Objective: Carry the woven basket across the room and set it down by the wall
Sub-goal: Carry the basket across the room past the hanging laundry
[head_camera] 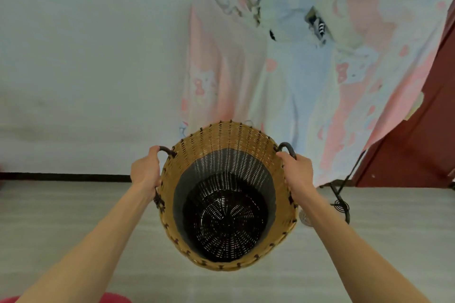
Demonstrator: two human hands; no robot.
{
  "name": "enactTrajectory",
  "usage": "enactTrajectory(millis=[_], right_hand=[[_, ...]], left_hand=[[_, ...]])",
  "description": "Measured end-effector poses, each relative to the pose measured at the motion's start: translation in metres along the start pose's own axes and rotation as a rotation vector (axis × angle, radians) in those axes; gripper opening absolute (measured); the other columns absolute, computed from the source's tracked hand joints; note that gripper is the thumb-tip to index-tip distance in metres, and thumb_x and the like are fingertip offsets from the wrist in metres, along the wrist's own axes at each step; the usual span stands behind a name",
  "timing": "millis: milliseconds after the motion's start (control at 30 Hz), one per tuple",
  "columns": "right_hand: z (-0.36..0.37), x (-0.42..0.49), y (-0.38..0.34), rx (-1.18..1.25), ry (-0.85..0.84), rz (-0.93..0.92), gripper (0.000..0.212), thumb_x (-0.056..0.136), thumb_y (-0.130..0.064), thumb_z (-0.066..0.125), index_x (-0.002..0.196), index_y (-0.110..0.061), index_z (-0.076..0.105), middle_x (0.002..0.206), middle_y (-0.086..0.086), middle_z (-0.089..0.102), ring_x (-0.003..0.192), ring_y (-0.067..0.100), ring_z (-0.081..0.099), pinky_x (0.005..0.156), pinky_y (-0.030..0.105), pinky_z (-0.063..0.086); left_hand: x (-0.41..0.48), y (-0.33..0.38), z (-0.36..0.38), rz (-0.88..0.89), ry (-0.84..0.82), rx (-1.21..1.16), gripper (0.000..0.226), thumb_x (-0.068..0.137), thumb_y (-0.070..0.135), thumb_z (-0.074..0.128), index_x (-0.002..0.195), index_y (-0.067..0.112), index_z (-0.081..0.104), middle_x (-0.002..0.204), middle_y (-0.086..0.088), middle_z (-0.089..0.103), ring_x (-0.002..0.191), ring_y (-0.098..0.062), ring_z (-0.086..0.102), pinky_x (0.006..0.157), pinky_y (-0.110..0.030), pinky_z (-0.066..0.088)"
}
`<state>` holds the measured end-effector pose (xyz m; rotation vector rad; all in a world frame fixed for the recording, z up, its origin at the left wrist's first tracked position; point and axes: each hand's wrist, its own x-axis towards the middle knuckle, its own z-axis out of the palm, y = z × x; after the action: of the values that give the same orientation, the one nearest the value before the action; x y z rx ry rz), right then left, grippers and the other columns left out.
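L hand point(145, 170) curled tight round dark handle on basket point(227, 162) left rim; R hand point(298, 171) wrapped same way on right handle; both fully closed. Basket held up off floor point(73, 216), mouth toward camera, nothing inside. Wall point(86, 69) w/ dark baseboard just beyond basket; hung cloth point(307, 76) behind it; red door point(418, 150) to its right; bare floor left of basket.

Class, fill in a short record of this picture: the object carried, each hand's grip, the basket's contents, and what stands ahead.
object: woven basket, tan rim, dark lower weave
left hand: gripping the left handle
right hand: gripping the right handle
contents: nothing visible inside
ahead: white wall, pastel cloth hanging to the right
floor: pale
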<state>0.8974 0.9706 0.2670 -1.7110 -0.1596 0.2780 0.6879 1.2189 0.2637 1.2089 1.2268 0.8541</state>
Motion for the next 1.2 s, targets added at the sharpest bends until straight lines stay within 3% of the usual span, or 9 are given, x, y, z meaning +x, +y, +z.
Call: enactTrajectory(millis=[200, 233, 267, 300, 367, 567, 833, 1033, 1200], right_hand=[[0.101, 0.055, -0.018, -0.042, -0.081, -0.016, 0.027, 0.081, -0.036, 0.064, 0.084, -0.009, 0.066, 0.060, 0.004, 0.057, 0.050, 0.016, 0.048, 0.048, 0.030, 0.036], [0.117, 0.063, -0.022, -0.035, -0.083, -0.037, 0.023, 0.079, -0.035, 0.065, 0.077, -0.025, 0.044, 0.059, 0.001, 0.057, 0.048, 0.015, 0.047, 0.047, 0.029, 0.038], [0.134, 0.074, -0.022, -0.028, -0.102, -0.042, 0.044, 0.079, -0.034, 0.065, 0.117, -0.015, 0.055, 0.057, -0.004, 0.053, 0.044, 0.012, 0.045, 0.049, 0.027, 0.028], [0.151, 0.085, -0.022, -0.056, -0.122, -0.044, 0.020, 0.079, -0.034, 0.065, 0.076, -0.014, 0.065, 0.055, -0.008, 0.048, 0.041, 0.009, 0.043, 0.051, 0.028, 0.022], [0.180, 0.105, -0.022, -0.083, -0.176, -0.022, 0.025, 0.079, -0.034, 0.065, 0.067, -0.018, 0.051, 0.049, -0.010, 0.040, 0.039, 0.009, 0.038, 0.052, 0.031, 0.019], [0.273, 0.182, -0.026, -0.083, -0.285, -0.006, 0.029, 0.084, -0.030, 0.067, 0.067, -0.015, 0.049, 0.042, -0.009, 0.032, 0.035, 0.008, 0.028, 0.036, 0.024, 0.024], [0.405, 0.263, -0.025, -0.110, -0.447, 0.010, 0.028, 0.082, -0.034, 0.064, 0.072, -0.015, 0.046, 0.044, -0.008, 0.030, 0.043, 0.014, 0.027, 0.051, 0.034, 0.023], [0.452, 0.279, -0.020, -0.139, -0.450, 0.029, 0.036, 0.084, -0.030, 0.066, 0.058, -0.018, 0.043, 0.040, -0.009, 0.033, 0.044, 0.017, 0.032, 0.052, 0.035, 0.027], [0.528, 0.299, -0.004, -0.165, -0.419, 0.097, 0.027, 0.085, -0.033, 0.066, 0.070, -0.013, 0.057, 0.049, -0.005, 0.041, 0.050, 0.017, 0.037, 0.051, 0.033, 0.031]], left_hand=[[0.094, 0.023, -0.009, -0.006, 0.068, -0.013, 0.039, 0.077, 0.048, 0.058, 0.058, 0.017, 0.046, 0.051, 0.001, 0.035, 0.042, -0.017, 0.026, 0.043, -0.030, 0.024], [0.110, 0.026, -0.009, -0.010, 0.087, -0.009, 0.038, 0.076, 0.048, 0.058, 0.059, 0.017, 0.046, 0.051, 0.001, 0.035, 0.042, -0.017, 0.026, 0.043, -0.030, 0.024], [0.126, 0.027, -0.009, -0.012, 0.101, -0.012, 0.039, 0.076, 0.048, 0.058, 0.059, 0.017, 0.045, 0.050, 0.001, 0.034, 0.041, -0.017, 0.026, 0.043, -0.030, 0.024], [0.143, 0.029, -0.010, -0.019, 0.114, -0.012, 0.039, 0.077, 0.048, 0.058, 0.059, 0.016, 0.044, 0.050, 0.001, 0.033, 0.041, -0.017, 0.025, 0.044, -0.030, 0.024], [0.171, 0.030, -0.009, -0.037, 0.144, -0.004, 0.041, 0.077, 0.049, 0.057, 0.058, 0.016, 0.043, 0.049, 0.001, 0.031, 0.039, -0.017, 0.024, 0.044, -0.031, 0.024], [0.261, 0.037, -0.003, -0.064, 0.242, 0.007, 0.041, 0.071, 0.052, 0.057, 0.060, 0.015, 0.045, 0.049, 0.000, 0.034, 0.034, -0.016, 0.026, 0.041, -0.029, 0.026], [0.374, 0.045, -0.004, -0.112, 0.408, 0.058, 0.043, 0.070, 0.057, 0.052, 0.054, 0.017, 0.050, 0.029, 0.008, 0.034, 0.025, -0.012, 0.030, 0.041, -0.027, 0.028], [0.420, 0.042, -0.016, -0.147, 0.425, 0.073, 0.041, 0.069, 0.056, 0.054, 0.057, 0.017, 0.051, 0.030, 0.008, 0.038, 0.025, -0.012, 0.033, 0.038, -0.026, 0.030], [0.506, 0.030, -0.027, -0.161, 0.403, 0.116, 0.042, 0.071, 0.056, 0.054, 0.060, 0.015, 0.052, 0.039, 0.003, 0.040, 0.037, -0.017, 0.034, 0.040, -0.029, 0.031]])
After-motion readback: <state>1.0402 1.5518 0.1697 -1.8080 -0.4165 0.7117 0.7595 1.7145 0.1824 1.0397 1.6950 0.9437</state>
